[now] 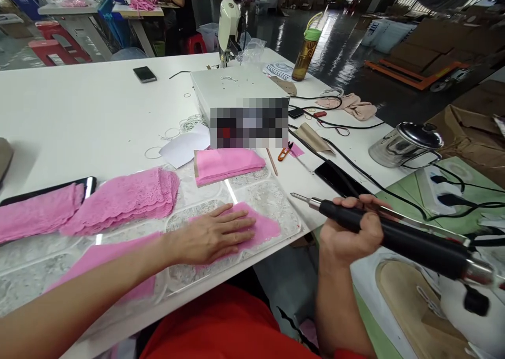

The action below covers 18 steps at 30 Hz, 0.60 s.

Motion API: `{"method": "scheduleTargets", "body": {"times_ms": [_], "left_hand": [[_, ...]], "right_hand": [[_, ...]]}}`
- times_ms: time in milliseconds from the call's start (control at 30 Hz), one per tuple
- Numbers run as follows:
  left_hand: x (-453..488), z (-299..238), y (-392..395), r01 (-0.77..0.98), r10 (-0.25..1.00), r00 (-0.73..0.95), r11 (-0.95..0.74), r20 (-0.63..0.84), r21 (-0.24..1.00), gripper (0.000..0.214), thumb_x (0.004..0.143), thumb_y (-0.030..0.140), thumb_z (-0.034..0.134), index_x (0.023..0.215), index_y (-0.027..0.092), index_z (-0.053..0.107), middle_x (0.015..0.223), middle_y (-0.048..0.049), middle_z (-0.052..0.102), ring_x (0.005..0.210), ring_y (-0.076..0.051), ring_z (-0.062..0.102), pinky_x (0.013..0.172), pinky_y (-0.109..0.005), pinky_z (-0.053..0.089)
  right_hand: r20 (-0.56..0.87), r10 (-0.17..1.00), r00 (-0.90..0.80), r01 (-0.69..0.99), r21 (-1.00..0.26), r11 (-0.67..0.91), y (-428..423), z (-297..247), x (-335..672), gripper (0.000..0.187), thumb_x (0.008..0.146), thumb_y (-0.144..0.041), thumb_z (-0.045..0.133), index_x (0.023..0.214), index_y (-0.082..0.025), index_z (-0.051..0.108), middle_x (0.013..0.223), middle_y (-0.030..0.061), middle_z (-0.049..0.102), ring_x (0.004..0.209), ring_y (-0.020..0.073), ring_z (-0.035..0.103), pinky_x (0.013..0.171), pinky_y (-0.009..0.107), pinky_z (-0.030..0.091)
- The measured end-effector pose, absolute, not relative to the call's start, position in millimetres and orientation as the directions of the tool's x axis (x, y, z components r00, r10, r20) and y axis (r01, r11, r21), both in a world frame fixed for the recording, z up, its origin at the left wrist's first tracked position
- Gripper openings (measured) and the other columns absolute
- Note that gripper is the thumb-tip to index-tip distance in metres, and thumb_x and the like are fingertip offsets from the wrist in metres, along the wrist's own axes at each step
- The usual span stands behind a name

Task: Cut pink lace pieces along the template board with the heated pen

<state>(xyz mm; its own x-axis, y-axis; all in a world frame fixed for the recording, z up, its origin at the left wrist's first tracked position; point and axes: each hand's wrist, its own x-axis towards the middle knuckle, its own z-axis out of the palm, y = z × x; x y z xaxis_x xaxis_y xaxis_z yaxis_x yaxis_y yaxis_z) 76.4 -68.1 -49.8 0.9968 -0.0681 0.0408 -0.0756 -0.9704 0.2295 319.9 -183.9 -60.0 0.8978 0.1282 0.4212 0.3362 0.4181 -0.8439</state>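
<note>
My left hand point(215, 235) lies flat, fingers stretched out, on a pink fabric piece point(266, 228) over a clear, patterned plastic sheet point(276, 198). In my right hand point(351, 232) is a thick black corded hand tool point(414, 243) with a pointed metal tip, held off the table to the right of the fabric. The tip points left and touches nothing. Another pink piece point(106, 256) lies partly under my left forearm. Beyond the hand sits a folded pink stack point(231, 165); a stack of pink lace pieces point(130, 198) is to its left.
A grey box point(240, 85) with a blurred front stands behind the fabric. Orange thread snips point(284, 151), a black phone point(339, 177) and black cables lie right of it. A steel-lidded jug point(406, 144) and bottle point(306, 53) stand farther right. A person works at a back table.
</note>
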Motion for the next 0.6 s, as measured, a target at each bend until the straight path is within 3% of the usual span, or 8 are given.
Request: {"method": "scheduleTargets", "body": {"times_ms": [100, 267, 600], "left_hand": [[83, -56, -68, -0.082, -0.076, 0.997, -0.961, 0.033, 0.262, 0.045, 0.100, 0.035, 0.036, 0.144, 0.025, 0.036, 0.148, -0.0036, 0.037, 0.141, -0.020, 0.028, 0.120, -0.043, 0.008], [76, -62, -65, -0.085, -0.074, 0.996, -0.963, 0.052, 0.256, 0.046, 0.099, 0.034, 0.038, 0.145, 0.024, 0.033, 0.148, -0.0034, 0.036, 0.141, -0.020, 0.026, 0.120, -0.044, 0.005], [68, -61, -64, -0.091, -0.079, 0.995, -0.969, 0.057, 0.229, 0.042, 0.100, 0.031, 0.037, 0.142, 0.024, 0.039, 0.148, -0.0014, 0.036, 0.141, -0.018, 0.025, 0.120, -0.040, 0.004]], "right_hand": [[0.375, 0.234, 0.897, 0.249, -0.867, 0.433, -207, -49, 318, 0.015, 0.072, -0.027, 0.037, 0.085, -0.024, 0.044, 0.081, 0.0011, 0.038, 0.054, 0.0110, 0.038, 0.053, 0.032, 0.041], [0.330, 0.380, 0.864, 0.084, -0.840, 0.537, -228, -45, 311, 0.015, 0.067, -0.025, 0.045, 0.079, -0.021, 0.053, 0.072, -0.0005, 0.044, 0.050, 0.0103, 0.040, 0.046, 0.028, 0.036], [0.328, 0.446, 0.833, -0.033, -0.775, 0.631, -228, -48, 309, 0.023, 0.060, -0.025, 0.051, 0.079, -0.017, 0.063, 0.069, -0.0008, 0.056, 0.049, 0.0097, 0.047, 0.043, 0.026, 0.039]]}}
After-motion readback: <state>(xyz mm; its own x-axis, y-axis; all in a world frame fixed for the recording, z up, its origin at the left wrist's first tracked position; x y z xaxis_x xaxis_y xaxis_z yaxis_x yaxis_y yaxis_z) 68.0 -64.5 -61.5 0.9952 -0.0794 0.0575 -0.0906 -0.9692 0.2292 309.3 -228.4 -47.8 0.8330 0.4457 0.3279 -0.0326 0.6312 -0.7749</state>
